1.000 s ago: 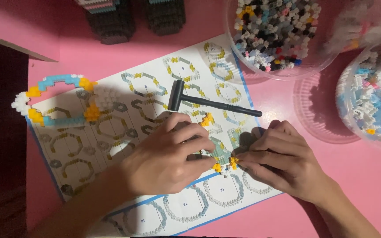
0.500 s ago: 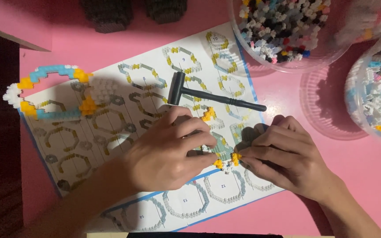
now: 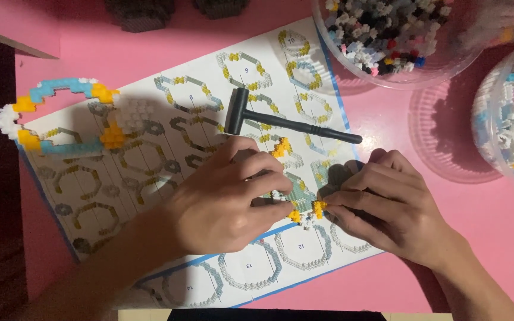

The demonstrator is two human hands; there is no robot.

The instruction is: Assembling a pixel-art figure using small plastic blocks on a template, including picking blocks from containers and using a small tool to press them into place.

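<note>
My left hand (image 3: 227, 199) and right hand (image 3: 388, 205) meet near the bottom edge of the instruction sheet (image 3: 150, 160), both sets of fingertips pinching a small block piece (image 3: 304, 208) with yellow and white bits. A small black hammer (image 3: 281, 122) lies on the sheet just above my hands. A finished ring of blue, yellow and white blocks (image 3: 55, 116) rests on the sheet's left edge.
</note>
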